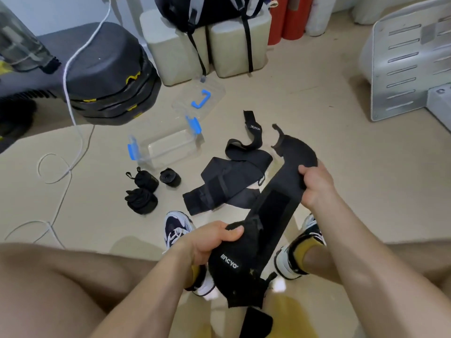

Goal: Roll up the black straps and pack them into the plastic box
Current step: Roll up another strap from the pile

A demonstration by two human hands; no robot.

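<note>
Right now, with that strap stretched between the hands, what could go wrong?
The strap held by the left hand and right hand is long; its loose ends may snag, giving a slack roll. The three rolled straps sit outside the plastic box and might unroll. The loose straps overlap and could tangle.

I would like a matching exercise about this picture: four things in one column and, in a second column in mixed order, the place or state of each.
Things
1. plastic box
2. box lid
3. rolled straps
4. long strap

Places or states
A. gripped by the left hand and right hand
B. lies beyond the box, blue handle up
C. open, nothing inside
D. beside the box, nearer the person

Pairs: 1-C, 2-B, 3-D, 4-A
</note>
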